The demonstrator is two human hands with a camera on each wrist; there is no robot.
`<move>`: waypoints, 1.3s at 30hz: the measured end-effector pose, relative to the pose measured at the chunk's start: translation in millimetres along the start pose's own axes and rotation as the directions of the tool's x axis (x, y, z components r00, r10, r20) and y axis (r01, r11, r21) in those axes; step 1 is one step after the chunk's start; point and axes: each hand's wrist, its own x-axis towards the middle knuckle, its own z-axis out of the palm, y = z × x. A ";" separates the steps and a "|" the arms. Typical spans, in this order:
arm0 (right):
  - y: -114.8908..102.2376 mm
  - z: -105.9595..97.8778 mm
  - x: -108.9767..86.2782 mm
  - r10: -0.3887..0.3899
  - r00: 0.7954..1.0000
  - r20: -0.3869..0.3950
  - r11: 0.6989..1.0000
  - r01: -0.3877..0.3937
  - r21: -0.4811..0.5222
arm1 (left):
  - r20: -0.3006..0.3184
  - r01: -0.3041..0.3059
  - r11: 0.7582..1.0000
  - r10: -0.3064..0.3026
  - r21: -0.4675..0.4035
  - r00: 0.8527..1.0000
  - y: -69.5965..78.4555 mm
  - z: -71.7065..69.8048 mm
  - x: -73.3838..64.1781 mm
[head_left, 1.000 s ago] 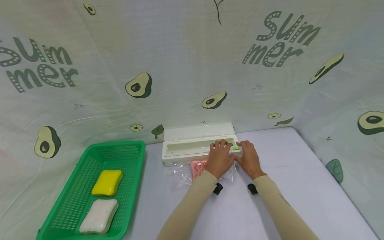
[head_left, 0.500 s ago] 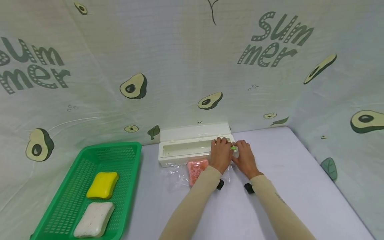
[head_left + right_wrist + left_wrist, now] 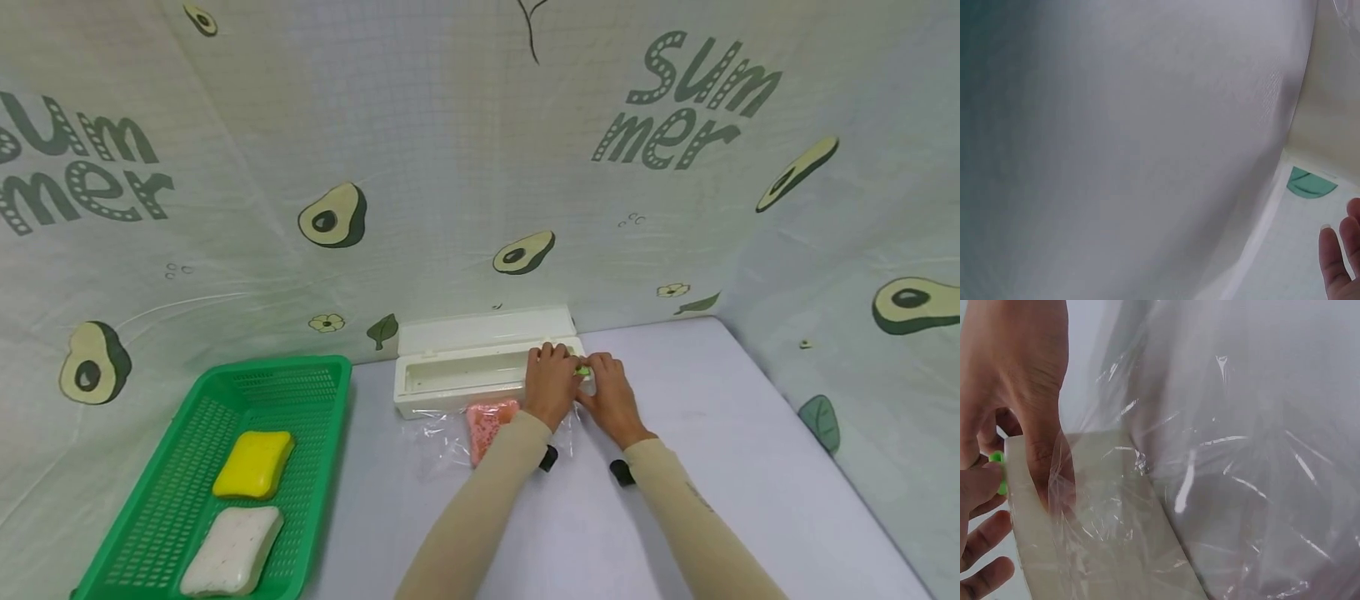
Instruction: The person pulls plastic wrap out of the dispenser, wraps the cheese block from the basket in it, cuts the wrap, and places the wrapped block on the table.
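A long white cling film dispenser point(image 3: 457, 392) stands open-lidded at the table's far edge. Clear cling film point(image 3: 442, 442) hangs from its front onto the table, with a pink speckled block point(image 3: 487, 427) on it. My left hand point(image 3: 550, 387) grips the dispenser's right end, fingers over the top; in the left wrist view its thumb point(image 3: 1047, 459) presses the film against the front wall. My right hand point(image 3: 613, 400) is at the same end, fingertips pinching a small green slider point(image 3: 584, 370). The right wrist view shows only some right fingers point(image 3: 1335, 256); its pinch is out of view there.
A green plastic basket point(image 3: 330, 467) stands at the left, holding a yellow block point(image 3: 253, 464) and a white block point(image 3: 234, 550). A printed curtain point(image 3: 420, 167) rises behind the table point(image 3: 712, 433).
The right fingertips have closed in on the green slider, and the left hand has drawn next to them. The head view has shifted slightly. Dispenser and pink block look unmoved.
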 end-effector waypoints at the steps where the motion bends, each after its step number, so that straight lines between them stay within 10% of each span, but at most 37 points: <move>1: 0.3 -0.2 0.2 -0.003 1.000 0.000 1.000 0.003 -0.001 | -0.002 -0.005 1.000 0.005 -0.001 1.000 0.6 -0.2 0.8; 28: 3.6 1.2 1.0 -0.041 0.999 -0.022 0.999 0.041 -0.013 | 0.025 -0.037 0.999 0.037 -0.012 0.999 -10.3 -2.1 5.4; 39: 16.0 -20.3 -5.5 -0.097 0.985 0.145 0.980 0.070 0.184 | 0.006 -0.060 0.997 0.060 -0.039 0.998 -5.5 -0.9 9.7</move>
